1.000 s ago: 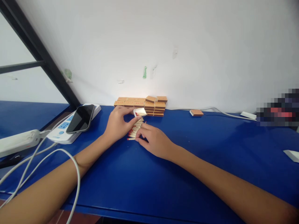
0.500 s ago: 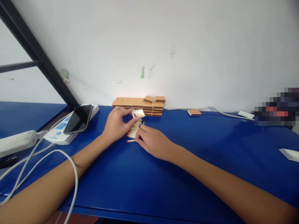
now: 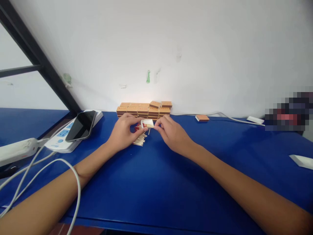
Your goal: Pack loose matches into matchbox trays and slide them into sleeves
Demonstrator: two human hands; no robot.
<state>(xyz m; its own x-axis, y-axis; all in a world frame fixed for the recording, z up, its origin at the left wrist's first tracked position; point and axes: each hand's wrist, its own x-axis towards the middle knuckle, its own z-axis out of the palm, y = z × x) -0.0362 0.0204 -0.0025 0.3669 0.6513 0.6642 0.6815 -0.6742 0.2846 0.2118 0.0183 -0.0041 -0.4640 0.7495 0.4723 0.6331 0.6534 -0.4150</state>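
Two bare hands meet just above the centre of the frame, and between them I see a small white cardboard tray (image 3: 147,123) held a little above the blue desk (image 3: 146,189). The left hand (image 3: 121,132) has its grip closed on the tray's left end, pinched between thumb and forefinger. The right hand (image 3: 172,133) keeps a narrow grip on the tray's right end, fingertips (image 3: 157,127) pressed to the card. A few red match heads show at the tray's left side, and one thin stick hangs just under it, though I cannot tell what holds that stick. Directly below the tray, a loose pile of red-tipped wooden matches (image 3: 140,141) lies on the desk, just beside the left hand's fingers. Behind the hands, against the white wall (image 3: 195,49), stands a low stack of tan matchboxes (image 3: 144,109), and a single tan matchbox (image 3: 202,117) lies apart to its right. At centre left a black smartphone (image 3: 80,125) rests tilted on a white power strip (image 3: 60,143), and a white cable (image 3: 78,182) loops over the left forearm at lower left. A flat white object (image 3: 302,161) sits at the right edge.
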